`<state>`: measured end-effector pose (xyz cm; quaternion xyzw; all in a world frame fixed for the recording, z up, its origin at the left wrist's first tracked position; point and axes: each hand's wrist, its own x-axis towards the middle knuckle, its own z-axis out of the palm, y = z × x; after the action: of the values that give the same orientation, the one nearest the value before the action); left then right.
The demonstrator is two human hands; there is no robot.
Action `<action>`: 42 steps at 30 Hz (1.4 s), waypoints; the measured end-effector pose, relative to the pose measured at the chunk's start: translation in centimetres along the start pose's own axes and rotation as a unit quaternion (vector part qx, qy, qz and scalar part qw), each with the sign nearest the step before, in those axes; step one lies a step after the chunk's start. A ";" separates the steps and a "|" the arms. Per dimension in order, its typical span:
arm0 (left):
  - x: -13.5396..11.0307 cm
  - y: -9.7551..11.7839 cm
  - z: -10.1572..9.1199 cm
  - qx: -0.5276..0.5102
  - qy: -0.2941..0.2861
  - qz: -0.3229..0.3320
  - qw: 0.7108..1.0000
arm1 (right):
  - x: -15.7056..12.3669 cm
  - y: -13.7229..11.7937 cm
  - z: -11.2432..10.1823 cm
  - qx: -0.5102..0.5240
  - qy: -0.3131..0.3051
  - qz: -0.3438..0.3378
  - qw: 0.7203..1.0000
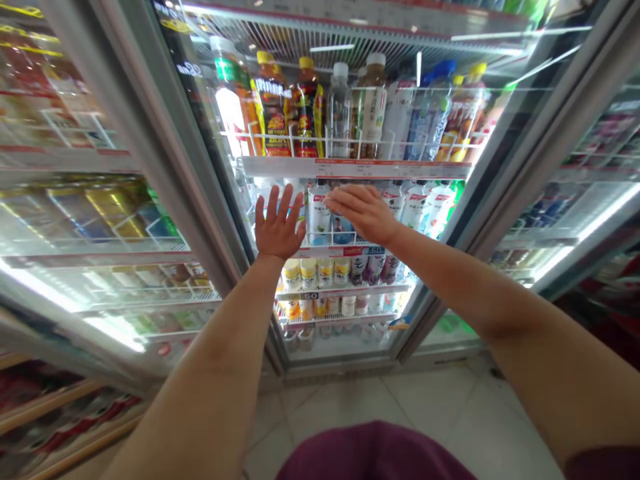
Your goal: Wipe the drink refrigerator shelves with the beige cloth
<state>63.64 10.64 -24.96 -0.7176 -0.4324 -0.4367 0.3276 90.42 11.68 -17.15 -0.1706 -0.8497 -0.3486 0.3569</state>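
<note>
Both arms reach forward toward a glass-fronted drinks fridge. My left hand (279,225) is raised with its fingers spread, back toward me, holding nothing. To its right, my right hand (364,212) is turned sideways, fingers stretched out together and pointing left, with nothing visible in it. Behind the hands stands a row of white-labelled bottles (417,203), partly covered by them. Above that row are dark bottles with yellow caps (307,110) and a clear bottle (340,113). Whether either hand touches the glass, I cannot tell.
Lower shelves carry yellow-and-white containers (309,273) and purple-labelled bottles (375,269). Metal door frames (145,140) run down both sides. More drinks stand in the left fridge section (110,207). A wooden-edged rack (50,407) is at lower left, above the tiled floor (425,400).
</note>
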 end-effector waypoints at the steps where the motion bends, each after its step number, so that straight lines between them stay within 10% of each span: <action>1: 0.0 0.0 0.0 -0.002 0.001 0.001 1.000 | 0.0 -0.1 0.0 0.007 -0.024 -0.028 0.999; 9: -0.1 -0.2 0.1 0.015 0.019 0.018 1.000 | 2.8 2.0 -1.1 0.000 0.118 0.102 0.988; 14: -0.1 -0.2 0.2 0.021 0.028 0.020 0.999 | 1.2 -0.2 0.1 -0.026 -0.032 -0.087 0.995; 21: 0.0 0.0 0.0 -0.006 0.012 -0.014 1.000 | 4.2 1.2 -0.6 -0.006 0.089 0.099 0.991; 27: 0.1 0.1 -0.2 -0.003 0.004 -0.024 1.000 | 2.8 -1.5 -0.1 -0.005 -0.077 -0.036 0.996; 34: 0.0 0.0 -0.1 -0.010 0.005 -0.029 1.000 | 4.7 -0.2 -0.8 -0.039 0.069 0.115 0.990; 42: 0.0 0.0 0.0 -0.005 0.008 -0.030 0.999 | 4.0 -0.3 -0.8 -0.024 -0.038 0.002 0.999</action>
<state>63.63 10.69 -24.96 -0.7021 -0.4494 -0.4543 0.3142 87.90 11.03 -14.00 -0.1937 -0.8538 -0.3616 0.3207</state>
